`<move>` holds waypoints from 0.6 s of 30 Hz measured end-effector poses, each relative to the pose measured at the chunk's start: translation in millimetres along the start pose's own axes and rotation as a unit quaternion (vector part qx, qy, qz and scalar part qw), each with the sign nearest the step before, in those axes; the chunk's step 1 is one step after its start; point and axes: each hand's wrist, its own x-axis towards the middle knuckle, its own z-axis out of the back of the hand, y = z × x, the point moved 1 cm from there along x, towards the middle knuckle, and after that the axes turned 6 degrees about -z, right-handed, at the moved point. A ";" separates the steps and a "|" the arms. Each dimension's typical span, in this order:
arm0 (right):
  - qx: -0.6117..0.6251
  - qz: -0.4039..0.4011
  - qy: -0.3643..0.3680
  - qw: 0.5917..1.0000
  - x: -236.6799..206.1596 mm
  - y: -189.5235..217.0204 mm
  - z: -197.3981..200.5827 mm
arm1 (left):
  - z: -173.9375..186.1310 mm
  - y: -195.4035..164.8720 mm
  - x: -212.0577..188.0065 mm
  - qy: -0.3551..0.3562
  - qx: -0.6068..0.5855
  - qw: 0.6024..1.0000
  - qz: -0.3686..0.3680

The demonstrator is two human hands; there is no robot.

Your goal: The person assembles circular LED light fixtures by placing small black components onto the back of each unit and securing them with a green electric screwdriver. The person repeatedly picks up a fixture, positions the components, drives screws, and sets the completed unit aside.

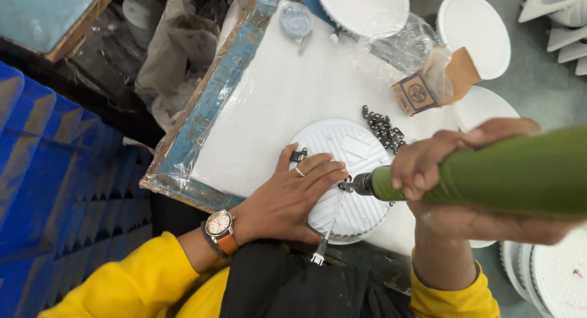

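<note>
A round white ribbed lamp housing (358, 150) lies face down on a white foam pad (275, 104). My left hand (287, 199) presses flat on the housing, with a ring on one finger and a watch on the wrist. My right hand (465, 177) grips a green electric screwdriver (507, 171). Its metal tip (354, 184) touches the housing right next to my left fingertips. A thin white cable with a plug (325, 238) runs from the housing toward me. A small black clip (298, 155) sits on the housing's rim by my left thumb.
A pile of small dark screws (384, 128) lies on the pad beyond the housing, beside a torn cardboard box (428, 85) and clear plastic wrap. White round lamp discs (474, 30) sit at the back, more stacked at right (559, 275). Blue crates (55, 171) stand at left.
</note>
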 end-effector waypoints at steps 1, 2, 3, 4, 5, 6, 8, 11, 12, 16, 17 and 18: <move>-0.016 0.014 -0.006 1.000 0.4 2.8 0.0 | 0.3 0.2 -0.3 -0.004 0.002 1.000 -0.002; -0.033 0.027 -0.013 0.999 0.7 5.4 0.0 | 0.6 0.1 -1.1 -0.007 0.004 1.000 -0.005; -0.057 0.046 -0.021 0.997 0.5 10.8 0.5 | 0.8 -0.1 -1.4 -0.012 0.003 1.000 -0.006; -0.064 0.054 -0.029 0.996 -0.6 14.6 0.3 | 0.8 -0.2 -1.3 -0.011 0.008 1.000 -0.008; -0.071 0.061 -0.038 0.995 -1.9 19.0 0.2 | 0.6 -0.3 -1.0 -0.011 0.012 1.000 -0.008; -0.059 0.059 -0.048 0.995 -4.3 22.1 -0.7 | 0.4 -1.0 -1.4 -0.008 0.015 1.000 -0.007; -0.048 0.050 -0.072 0.995 -10.2 24.9 -3.6 | 0.0 -2.1 -2.1 -0.010 0.020 1.000 -0.006; -0.048 0.031 -0.105 0.993 -17.8 21.4 -8.6 | -0.2 -2.2 -2.7 -0.014 0.029 0.999 -0.013; -0.047 0.025 -0.112 0.992 -19.5 20.5 -9.6 | -0.2 -2.4 -3.2 -0.015 0.032 0.999 -0.014; -0.046 0.019 -0.114 0.992 -17.7 16.1 -8.2 | 0.5 -3.4 -3.4 -0.015 0.038 0.999 -0.013; -0.045 0.018 -0.111 0.993 -16.0 15.5 -7.3 | 0.7 -4.0 -3.2 -0.011 0.036 0.999 -0.010; -0.040 0.016 -0.103 0.994 -14.8 15.4 -6.9 | 1.3 -4.4 -2.8 -0.007 0.035 0.999 -0.007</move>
